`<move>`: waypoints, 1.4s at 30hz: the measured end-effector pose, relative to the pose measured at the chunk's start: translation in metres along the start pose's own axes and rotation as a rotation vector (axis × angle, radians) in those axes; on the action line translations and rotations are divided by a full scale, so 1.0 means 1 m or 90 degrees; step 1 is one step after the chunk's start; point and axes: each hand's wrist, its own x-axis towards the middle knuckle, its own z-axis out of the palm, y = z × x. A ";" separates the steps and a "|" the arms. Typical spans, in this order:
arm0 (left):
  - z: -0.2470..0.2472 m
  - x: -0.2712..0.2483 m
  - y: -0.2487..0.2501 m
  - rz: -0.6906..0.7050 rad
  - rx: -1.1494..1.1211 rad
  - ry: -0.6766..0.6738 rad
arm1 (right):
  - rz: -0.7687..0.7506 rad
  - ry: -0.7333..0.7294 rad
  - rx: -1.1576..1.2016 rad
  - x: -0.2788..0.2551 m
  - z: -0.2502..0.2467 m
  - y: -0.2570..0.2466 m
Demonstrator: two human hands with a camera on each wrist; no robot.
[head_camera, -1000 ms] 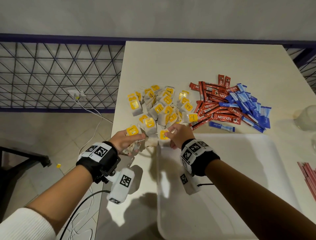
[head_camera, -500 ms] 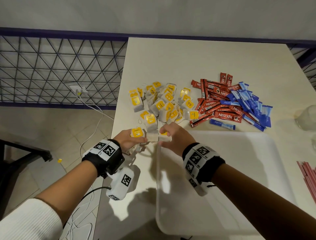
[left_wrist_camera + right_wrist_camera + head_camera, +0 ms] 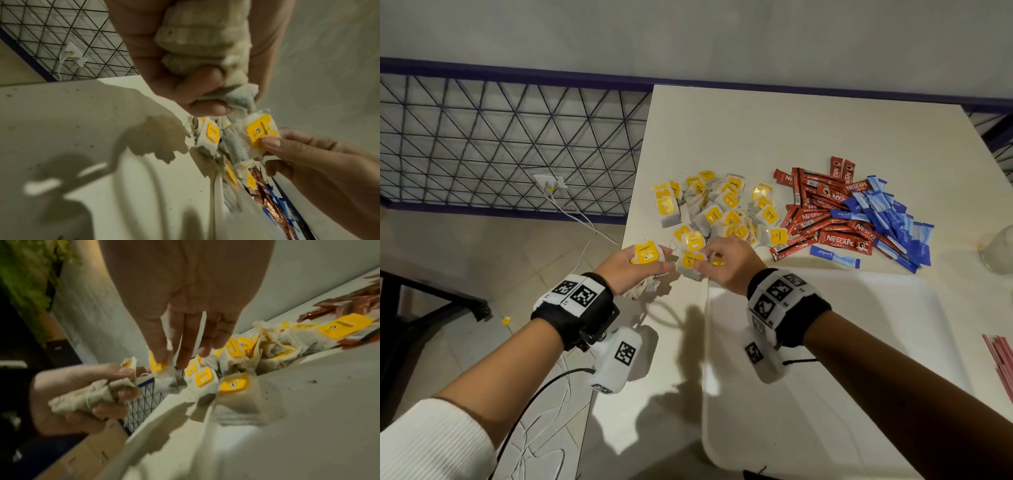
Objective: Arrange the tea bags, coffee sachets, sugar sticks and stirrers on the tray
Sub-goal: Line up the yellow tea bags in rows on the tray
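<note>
While the left hand (image 3: 633,265) grips a bunch of tea bags (image 3: 203,40), the right hand's (image 3: 726,262) fingers (image 3: 273,143) pinch one more tea bag (image 3: 260,129) at the bench's (image 3: 791,130) near-left edge.

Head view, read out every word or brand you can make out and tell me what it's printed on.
"NESCAFE CLASSIC": red coffee sachets.
"equal": blue sugar sticks.
"RELAX": a yellow tea bag tag, smaller print blurred.
Other tea tags: too small to read.
Wristbands: square codes, no words.

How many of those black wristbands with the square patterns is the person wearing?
2. One black wristband is on the left wrist, out past the table's left edge; the other is on the right wrist, above the tray's left part. No more show.
</note>
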 end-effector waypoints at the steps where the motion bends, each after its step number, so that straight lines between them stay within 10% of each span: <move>1: 0.001 -0.001 0.003 0.010 -0.002 -0.015 | 0.026 -0.024 0.040 -0.002 -0.004 -0.004; 10: 0.031 -0.006 0.019 0.009 0.030 -0.038 | 0.165 -0.059 0.201 -0.016 -0.030 -0.004; 42: 0.097 -0.011 0.024 -0.055 -0.003 -0.045 | 0.164 -0.062 0.239 -0.045 -0.079 0.034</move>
